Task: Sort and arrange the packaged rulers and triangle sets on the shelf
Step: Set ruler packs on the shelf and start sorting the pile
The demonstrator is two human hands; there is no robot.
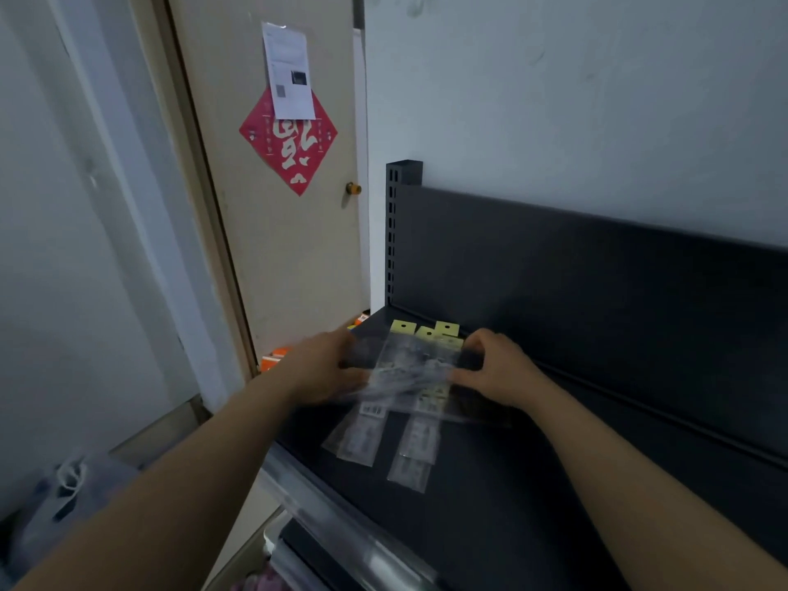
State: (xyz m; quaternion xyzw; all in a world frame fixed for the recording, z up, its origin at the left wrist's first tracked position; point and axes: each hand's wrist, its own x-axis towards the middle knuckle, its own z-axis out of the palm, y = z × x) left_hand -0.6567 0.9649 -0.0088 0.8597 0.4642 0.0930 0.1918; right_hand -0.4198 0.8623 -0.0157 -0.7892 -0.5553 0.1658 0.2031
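Both bare arms reached over the dark shelf (pixel 533 484). The left hand (pixel 324 368) and right hand (pixel 499 368) gripped opposite sides of a blurred clear packet (pixel 411 371), fingers curled on its edges; the exact pinch could not be told through the blur. More packaged rulers (pixel 420 437) lay flat on the shelf beneath, overlapping, their yellow hang tabs (pixel 426 332) pointing toward the dark back panel (pixel 575 283). A slotted upright post (pixel 394 232) stood at the shelf's left rear corner. Orange boxes (pixel 273 360) showed beside the left wrist, partly hidden by it. Behind stood a beige door (pixel 273 249) bearing a red diamond decoration (pixel 290 142) and a white paper (pixel 288 70). A white plastic bag (pixel 64 496) sat low at left
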